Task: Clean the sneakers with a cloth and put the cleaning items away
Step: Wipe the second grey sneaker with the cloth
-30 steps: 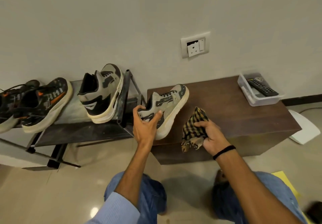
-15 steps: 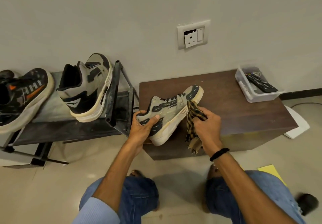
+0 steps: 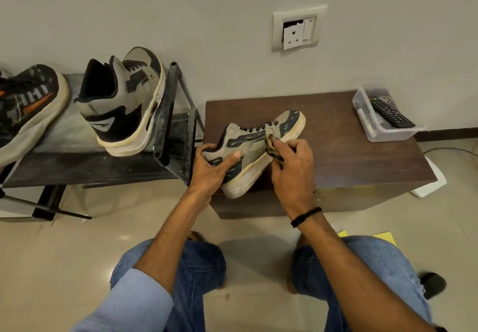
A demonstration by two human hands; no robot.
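1. Table (image 3: 349,150): it stood against the wall in front of you, and the work took place over its front left corner.
2. Rack (image 3: 173,130): the matching sneaker (image 3: 124,104) stood on it beside a dark shoe (image 3: 28,109), neither being touched. You probably had that one left to clean.
3. Sneaker (image 3: 245,148): a second earlier it lay flat near the table's edge. Now you held it tilted, toe toward the wall. Whether its sole touched the table could not be told.
4. Left hand (image 3: 209,171): you clamped it round the heel, thumb across the side.
5. Right hand (image 3: 292,168): your curled fingers pinched the cloth. The hand had closed in from well apart.
6. Cloth (image 3: 271,149): bunched, it pressed against the sneaker's side just below the laces. Wiping had evidently begun, and putting things away was yet to come.
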